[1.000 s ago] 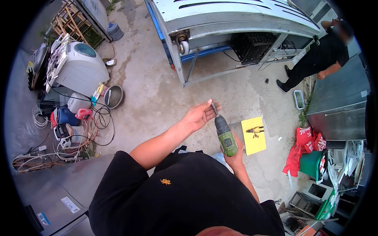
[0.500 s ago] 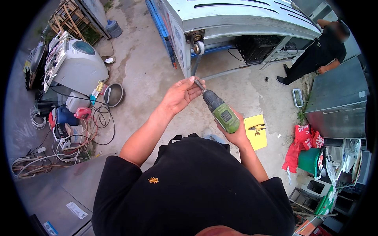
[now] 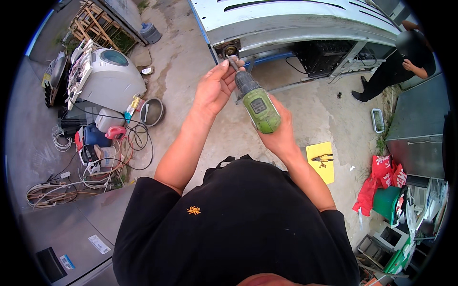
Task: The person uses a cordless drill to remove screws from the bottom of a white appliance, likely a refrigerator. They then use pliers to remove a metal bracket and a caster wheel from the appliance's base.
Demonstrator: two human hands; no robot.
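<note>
My right hand [image 3: 276,124] grips a green and black cordless drill [image 3: 257,105], angled away from me. My left hand [image 3: 217,86] is at the drill's front, thumb and fingertips pinched on the long bit [image 3: 233,64]. The bit's tip is at a dark caster mount [image 3: 225,48] on the corner of a large white metal unit [image 3: 281,19] with slotted top; whether it touches is unclear. My fingers partly hide the caster. Lower right on the concrete lies a yellow board [image 3: 320,174] with pliers [image 3: 322,157] and small metal pieces on it.
A person in black [image 3: 405,59] stands at the upper right, beside metal cabinets [image 3: 415,119]. Appliances [image 3: 109,74], containers, a metal basin [image 3: 152,112] and tangled cables line the left. Red bags [image 3: 369,190] and scrap lie at the lower right; a steel surface [image 3: 57,229] is at lower left.
Both my hands and the drill have moved up and forward to the caster mount. The view has shifted, and the other person's hand has risen toward the chest.
</note>
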